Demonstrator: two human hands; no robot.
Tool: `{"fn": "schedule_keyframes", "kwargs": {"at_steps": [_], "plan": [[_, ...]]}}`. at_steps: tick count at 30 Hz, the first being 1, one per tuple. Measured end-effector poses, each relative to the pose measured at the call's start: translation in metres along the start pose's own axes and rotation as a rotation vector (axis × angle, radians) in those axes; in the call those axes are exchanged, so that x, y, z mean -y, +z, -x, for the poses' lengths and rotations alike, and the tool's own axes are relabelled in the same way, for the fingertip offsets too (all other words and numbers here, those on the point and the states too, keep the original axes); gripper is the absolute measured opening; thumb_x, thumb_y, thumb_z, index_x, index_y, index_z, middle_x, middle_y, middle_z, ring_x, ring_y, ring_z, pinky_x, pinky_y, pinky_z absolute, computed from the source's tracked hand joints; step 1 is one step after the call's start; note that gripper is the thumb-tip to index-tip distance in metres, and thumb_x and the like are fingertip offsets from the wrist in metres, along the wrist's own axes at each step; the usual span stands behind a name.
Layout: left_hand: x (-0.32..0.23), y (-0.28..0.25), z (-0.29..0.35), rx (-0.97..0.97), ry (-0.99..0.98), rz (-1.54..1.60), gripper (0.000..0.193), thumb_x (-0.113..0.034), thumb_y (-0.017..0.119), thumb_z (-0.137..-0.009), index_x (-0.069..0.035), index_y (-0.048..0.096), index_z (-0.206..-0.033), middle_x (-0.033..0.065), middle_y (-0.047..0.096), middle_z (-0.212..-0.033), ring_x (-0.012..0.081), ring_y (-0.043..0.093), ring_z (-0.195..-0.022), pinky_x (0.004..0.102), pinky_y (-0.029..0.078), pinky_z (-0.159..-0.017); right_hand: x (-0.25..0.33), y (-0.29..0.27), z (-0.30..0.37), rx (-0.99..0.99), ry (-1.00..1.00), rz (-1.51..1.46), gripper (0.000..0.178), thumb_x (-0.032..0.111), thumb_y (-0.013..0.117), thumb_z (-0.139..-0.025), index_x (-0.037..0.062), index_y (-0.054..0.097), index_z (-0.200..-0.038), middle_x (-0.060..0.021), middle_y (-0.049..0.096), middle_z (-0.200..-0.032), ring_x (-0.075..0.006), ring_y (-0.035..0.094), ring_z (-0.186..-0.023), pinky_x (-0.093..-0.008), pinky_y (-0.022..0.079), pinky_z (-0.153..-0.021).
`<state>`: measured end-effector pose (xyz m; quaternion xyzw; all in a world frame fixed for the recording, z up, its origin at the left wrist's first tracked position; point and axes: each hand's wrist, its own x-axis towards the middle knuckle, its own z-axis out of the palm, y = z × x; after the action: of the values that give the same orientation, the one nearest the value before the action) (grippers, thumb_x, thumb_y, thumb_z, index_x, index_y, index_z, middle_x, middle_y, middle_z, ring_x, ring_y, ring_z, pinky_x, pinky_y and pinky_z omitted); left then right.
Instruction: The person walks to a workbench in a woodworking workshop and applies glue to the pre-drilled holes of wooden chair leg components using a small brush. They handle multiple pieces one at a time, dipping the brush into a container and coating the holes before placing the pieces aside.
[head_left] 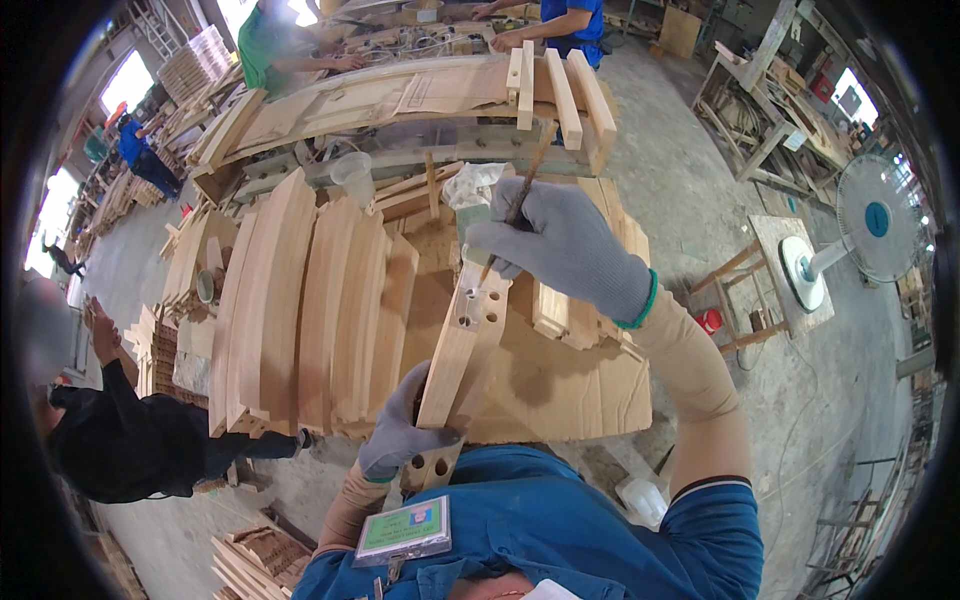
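My left hand [395, 435], in a grey knit glove, is closed round the near end of a pale wooden rail [452, 368]. Several round holes are drilled in the rail's far end, and whitish stuff shows at one of them. In my right hand [575, 240], gloved in grey with a green cuff, a thin brown stick [541, 152] is pinched at a slant. Its lower tip reaches down to the drilled holes; I cannot tell whether it touches the wood. Just left of my right fingers stands a small greenish container [472, 216], partly hidden, beside crumpled white plastic [470, 183].
Curved wooden pieces [335, 310] stand in a row at left on cardboard [570, 400]. A translucent cup [352, 178] is behind them. Beyond lies a bench with long boards [440, 90]. A fan [800, 270] stands on a stool at right. Other people work around.
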<state>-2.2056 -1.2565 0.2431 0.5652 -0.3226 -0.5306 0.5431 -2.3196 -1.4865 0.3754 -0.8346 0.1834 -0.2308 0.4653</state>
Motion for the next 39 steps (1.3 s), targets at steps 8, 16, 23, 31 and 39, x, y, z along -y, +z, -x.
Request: {"fn": "schedule_keyframes", "kwargs": {"at_steps": [8, 16, 23, 31, 39], "plan": [[0.002, -0.006, -0.001, -0.016, -0.008, 0.024, 0.089, -0.002, 0.077, -0.058, -0.001, 0.036, -0.136, 0.0069, 0.05, -0.123, 0.018, 0.047, -0.117, 0.0307, 0.035, -0.1, -0.029, 0.001, 0.036, -0.238, 0.055, -0.537, 0.017, 0.011, 0.064, -0.086, 0.0014, 0.053, -0.078, -0.0079, 0.062, -0.073, -0.0129, 0.063, -0.066, -0.0237, 0.052, -0.06], [-0.007, -0.007, 0.005, 0.032, 0.039, 0.119, 0.091, -0.002, 0.079, -0.057, -0.002, 0.035, -0.137, 0.006, 0.049, -0.126, 0.017, 0.044, -0.12, 0.0307, 0.032, -0.102, -0.056, 0.047, 0.08, -0.606, -0.077, -1.015, 0.005, -0.002, 0.053, -0.089, -0.0014, 0.053, -0.084, -0.0133, 0.061, -0.093, -0.0201, 0.065, -0.079, -0.0333, 0.057, -0.074], [-0.01, -0.006, 0.008, 0.061, 0.034, 0.137, 0.094, -0.002, 0.08, -0.056, -0.003, 0.034, -0.138, 0.0064, 0.047, -0.129, 0.0177, 0.043, -0.121, 0.031, 0.032, -0.102, -0.059, 0.062, 0.085, -0.514, -0.116, -0.956, 0.012, -0.01, 0.05, -0.084, 0.0011, 0.05, -0.083, -0.015, 0.058, -0.095, -0.0235, 0.063, -0.086, -0.0371, 0.057, -0.079], [-0.011, -0.006, 0.012, 0.078, 0.028, 0.125, 0.095, -0.004, 0.079, -0.056, -0.002, 0.033, -0.138, 0.008, 0.048, -0.128, 0.0182, 0.042, -0.121, 0.0319, 0.032, -0.102, -0.062, 0.061, 0.092, -0.491, -0.169, -0.842, 0.018, -0.017, 0.049, -0.077, 0.0005, 0.05, -0.083, -0.016, 0.058, -0.095, -0.0256, 0.062, -0.092, -0.0378, 0.054, -0.085], [-0.011, -0.006, 0.016, 0.08, 0.061, 0.096, 0.094, -0.006, 0.08, -0.056, -0.001, 0.034, -0.138, 0.0081, 0.048, -0.125, 0.0185, 0.043, -0.119, 0.0314, 0.032, -0.101, -0.058, 0.059, 0.087, -0.502, -0.175, -0.842, 0.017, -0.016, 0.05, -0.076, 0.0, 0.05, -0.081, -0.016, 0.058, -0.095, -0.0263, 0.062, -0.09, -0.0373, 0.054, -0.085]]}}
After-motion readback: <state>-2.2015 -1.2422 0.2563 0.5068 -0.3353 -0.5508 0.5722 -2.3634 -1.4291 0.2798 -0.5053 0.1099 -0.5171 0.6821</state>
